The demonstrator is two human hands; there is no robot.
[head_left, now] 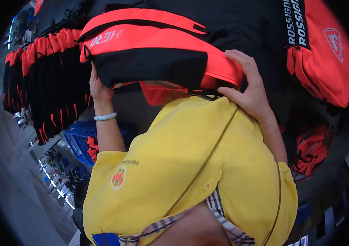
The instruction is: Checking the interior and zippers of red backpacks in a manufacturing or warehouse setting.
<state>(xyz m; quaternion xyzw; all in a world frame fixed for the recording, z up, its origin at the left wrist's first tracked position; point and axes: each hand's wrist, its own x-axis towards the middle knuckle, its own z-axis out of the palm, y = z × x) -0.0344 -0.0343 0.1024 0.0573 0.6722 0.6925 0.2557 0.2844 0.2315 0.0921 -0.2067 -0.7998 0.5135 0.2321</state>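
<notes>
Red-and-black bag [158, 49] is held up before the yellow shirt [191, 164], left hand [99, 88] clasped on its end, right hand [246, 88] clamped over its far corner. This looks like a two-handed lift, and shifting it would need both holds kept even. Matching bags [47, 82] hang left, and another bag [326, 53] at right has a white shield emblem. A round badge [118, 177] is on the shirt.

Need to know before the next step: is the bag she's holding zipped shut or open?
Shut, as far as visible: the bag shows no gap along its black zip line; its far side is hidden.
</notes>
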